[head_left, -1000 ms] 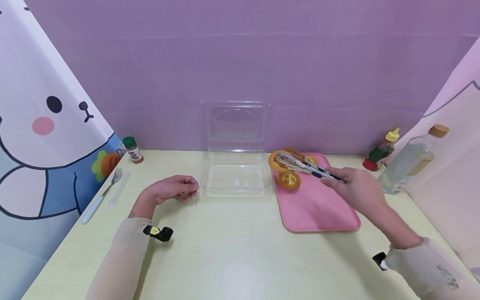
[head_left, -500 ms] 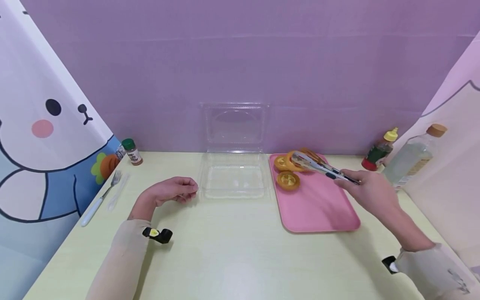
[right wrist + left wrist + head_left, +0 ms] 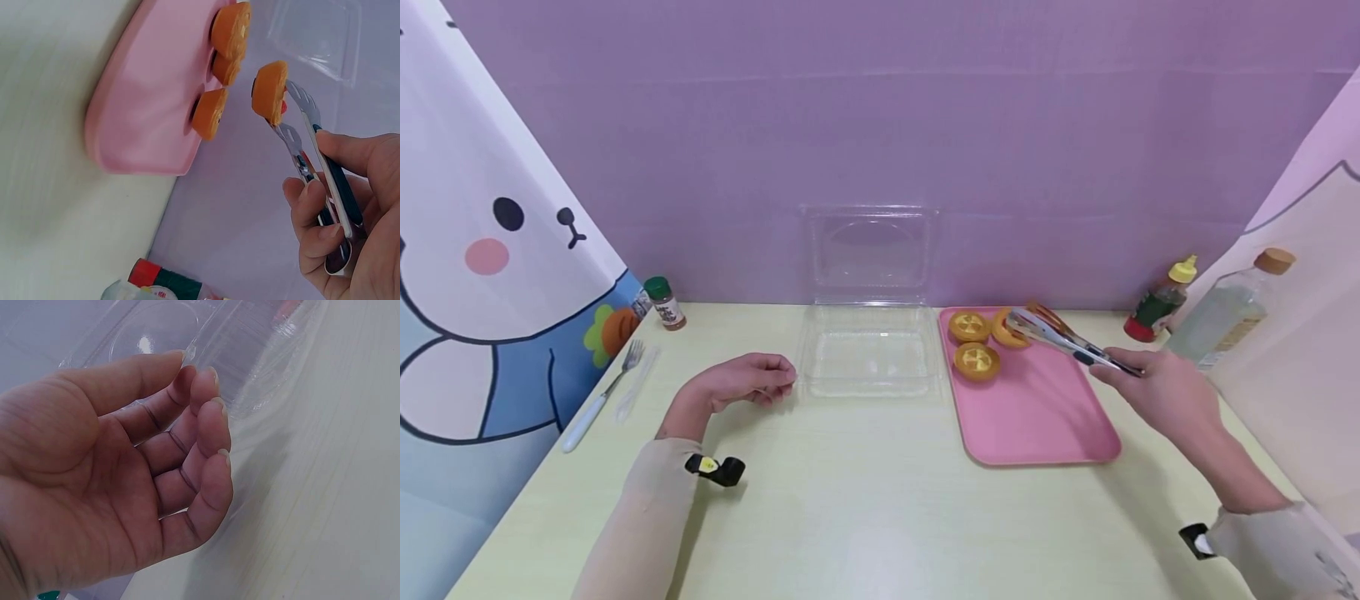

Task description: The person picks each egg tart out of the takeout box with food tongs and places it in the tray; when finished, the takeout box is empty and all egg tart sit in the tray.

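My right hand (image 3: 1157, 392) grips metal tongs (image 3: 328, 169) with dark inlays. Their tips squeeze an orange tart (image 3: 269, 92), lifted above the pink tray (image 3: 1037, 408); something small and red shows beside it. Two tarts, a front one (image 3: 977, 362) and one behind it (image 3: 970, 327), lie at the tray's back left; a third tart (image 3: 209, 114) shows in the right wrist view. My left hand (image 3: 747, 382) pinches the left edge of a clear plastic clamshell container (image 3: 872, 358) between thumb and index finger, the other fingers curled. The container's lid (image 3: 871, 250) stands raised.
A fork (image 3: 602, 396) and a clear plastic utensil (image 3: 637, 383) lie at the left, with a green-capped shaker (image 3: 666, 302) behind. A yellow-capped sauce bottle (image 3: 1161, 302) and a large clear bottle (image 3: 1221, 317) stand at the right. Purple cloth (image 3: 880, 125) hangs behind the table.
My right hand, the tongs and the held tart have moved right, from above the tray's back-left corner, uncovering the tart there. My left hand and the container have stayed in place.
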Motion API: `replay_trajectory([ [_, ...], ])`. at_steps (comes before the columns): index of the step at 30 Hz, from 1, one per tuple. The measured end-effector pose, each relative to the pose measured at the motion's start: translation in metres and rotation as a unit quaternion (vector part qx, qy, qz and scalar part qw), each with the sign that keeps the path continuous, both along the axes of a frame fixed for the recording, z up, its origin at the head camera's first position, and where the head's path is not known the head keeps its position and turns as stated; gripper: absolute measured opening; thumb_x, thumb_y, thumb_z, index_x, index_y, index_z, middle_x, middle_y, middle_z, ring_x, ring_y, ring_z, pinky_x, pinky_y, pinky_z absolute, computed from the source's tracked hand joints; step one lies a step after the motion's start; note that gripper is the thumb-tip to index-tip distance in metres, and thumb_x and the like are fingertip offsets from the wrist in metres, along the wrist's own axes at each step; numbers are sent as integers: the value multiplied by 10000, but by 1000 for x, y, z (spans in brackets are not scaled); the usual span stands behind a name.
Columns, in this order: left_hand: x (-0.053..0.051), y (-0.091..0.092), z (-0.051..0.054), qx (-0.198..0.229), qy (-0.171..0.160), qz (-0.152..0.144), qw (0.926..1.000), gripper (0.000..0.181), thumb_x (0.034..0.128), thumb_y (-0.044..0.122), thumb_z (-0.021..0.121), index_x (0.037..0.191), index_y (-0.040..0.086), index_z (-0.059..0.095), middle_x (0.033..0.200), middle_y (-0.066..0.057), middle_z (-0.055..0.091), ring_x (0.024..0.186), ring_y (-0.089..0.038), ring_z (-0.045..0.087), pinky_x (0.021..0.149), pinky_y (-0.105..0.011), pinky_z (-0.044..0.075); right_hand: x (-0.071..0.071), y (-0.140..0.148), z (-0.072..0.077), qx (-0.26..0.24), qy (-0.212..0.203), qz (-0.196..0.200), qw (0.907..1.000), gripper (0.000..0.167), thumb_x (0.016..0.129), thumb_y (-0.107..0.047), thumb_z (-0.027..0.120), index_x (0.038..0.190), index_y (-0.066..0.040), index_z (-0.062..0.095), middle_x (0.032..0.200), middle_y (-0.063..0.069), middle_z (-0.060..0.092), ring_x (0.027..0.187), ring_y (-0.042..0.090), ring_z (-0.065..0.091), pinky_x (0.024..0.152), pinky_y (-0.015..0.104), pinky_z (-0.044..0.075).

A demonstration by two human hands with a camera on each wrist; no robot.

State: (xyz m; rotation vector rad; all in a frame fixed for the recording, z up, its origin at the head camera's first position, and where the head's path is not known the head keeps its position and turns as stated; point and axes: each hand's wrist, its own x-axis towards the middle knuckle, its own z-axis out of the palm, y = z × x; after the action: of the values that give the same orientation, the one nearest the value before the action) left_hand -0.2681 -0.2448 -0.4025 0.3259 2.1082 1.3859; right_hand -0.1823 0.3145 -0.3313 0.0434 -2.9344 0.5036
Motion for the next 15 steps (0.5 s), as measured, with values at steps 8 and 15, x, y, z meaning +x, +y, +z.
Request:
replay_trajectory([
  [8, 1, -1, -1, 13, 23, -36, 10000, 294, 1034, 232, 554, 1124, -48, 544, 943, -43, 590, 860, -188, 557, 789, -329, 503, 3, 9, -6, 97, -191, -71, 9997, 541, 938, -511, 645, 1251, -72, 695, 609, 3, 470, 592, 190, 392, 468, 312, 284],
  [15, 0, -1, -1, -11, 47, -58, 10000, 317, 1036, 242, 550, 1139, -57, 541, 957, -52, 594, 871, -200, 564, 792, -338, 503, 5, 14, -14, 105, -248, -160, 9995, 573, 933, -546, 631, 1253, -76, 695, 653, 18, 535, 601, 178, 422, 469, 335, 294],
])
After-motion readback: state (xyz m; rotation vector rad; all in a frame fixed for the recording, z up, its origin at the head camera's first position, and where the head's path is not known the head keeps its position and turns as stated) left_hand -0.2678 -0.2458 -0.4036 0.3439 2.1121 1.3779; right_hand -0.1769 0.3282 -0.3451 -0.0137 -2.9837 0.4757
